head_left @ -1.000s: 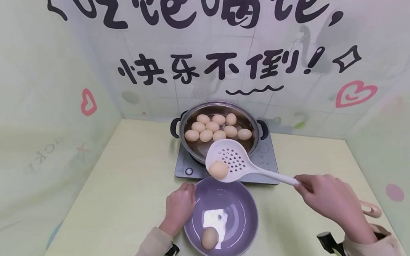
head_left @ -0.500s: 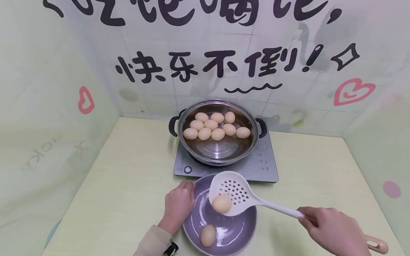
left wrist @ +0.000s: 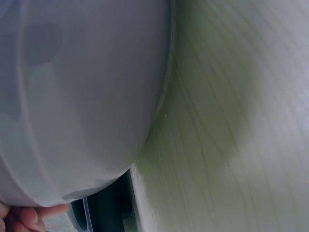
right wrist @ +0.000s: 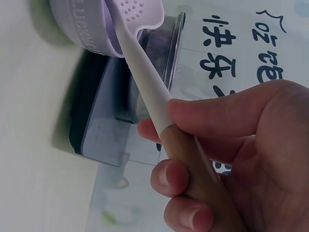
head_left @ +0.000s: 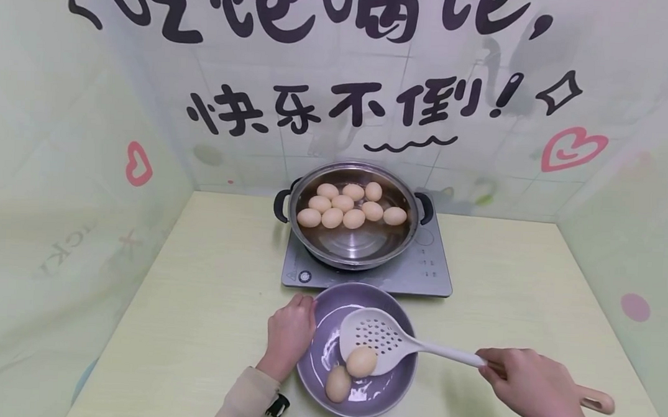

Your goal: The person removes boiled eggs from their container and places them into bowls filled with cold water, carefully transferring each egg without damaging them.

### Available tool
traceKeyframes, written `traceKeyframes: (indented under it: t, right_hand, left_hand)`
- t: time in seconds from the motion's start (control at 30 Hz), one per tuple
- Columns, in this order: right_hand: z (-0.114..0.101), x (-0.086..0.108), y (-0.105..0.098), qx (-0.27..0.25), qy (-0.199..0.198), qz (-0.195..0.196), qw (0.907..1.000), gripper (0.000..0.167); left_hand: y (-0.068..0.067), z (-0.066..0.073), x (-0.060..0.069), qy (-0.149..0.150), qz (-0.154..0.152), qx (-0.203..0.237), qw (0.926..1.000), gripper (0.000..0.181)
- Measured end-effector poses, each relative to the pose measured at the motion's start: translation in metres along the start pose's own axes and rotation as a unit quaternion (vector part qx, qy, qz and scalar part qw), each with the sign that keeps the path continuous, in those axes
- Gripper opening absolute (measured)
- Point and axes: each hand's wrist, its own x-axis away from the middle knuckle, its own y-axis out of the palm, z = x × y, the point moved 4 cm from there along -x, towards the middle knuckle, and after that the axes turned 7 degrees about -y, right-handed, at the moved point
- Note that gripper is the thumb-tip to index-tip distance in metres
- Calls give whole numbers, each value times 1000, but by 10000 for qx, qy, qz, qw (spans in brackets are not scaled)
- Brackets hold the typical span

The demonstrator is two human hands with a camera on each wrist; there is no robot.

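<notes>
My right hand [head_left: 533,382] grips the handle of a white slotted skimmer [head_left: 384,335], whose wooden grip shows in the right wrist view. The skimmer's head is low inside a purple bowl [head_left: 320,332], tilted toward the front left. An egg [head_left: 362,361] lies at the lower edge of the skimmer's head, close against another egg [head_left: 338,385] in the bowl. With curled fingers my left hand [head_left: 289,334] holds the bowl's left rim; its fingertips [left wrist: 31,217] show at the rim in the left wrist view.
Behind the bowl a steel pot [head_left: 354,253] with black handles holds several eggs [head_left: 342,202] in water. It stands on a grey induction cooker [head_left: 420,281]. The pale table [head_left: 213,278] meets printed walls at the back and sides.
The skimmer and its egg have come from the pot's front edge down into the bowl. That egg now lies near the bowl's first egg. My left hand stays on the rim.
</notes>
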Motion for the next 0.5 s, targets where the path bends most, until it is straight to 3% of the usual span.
traceKeyframes:
  t: [0.5]
  right_hand:
    - [-9,-3,0,240,-220,601,9977,17]
  left_hand:
    - [-1,0,1,7,-20,18,10000,14]
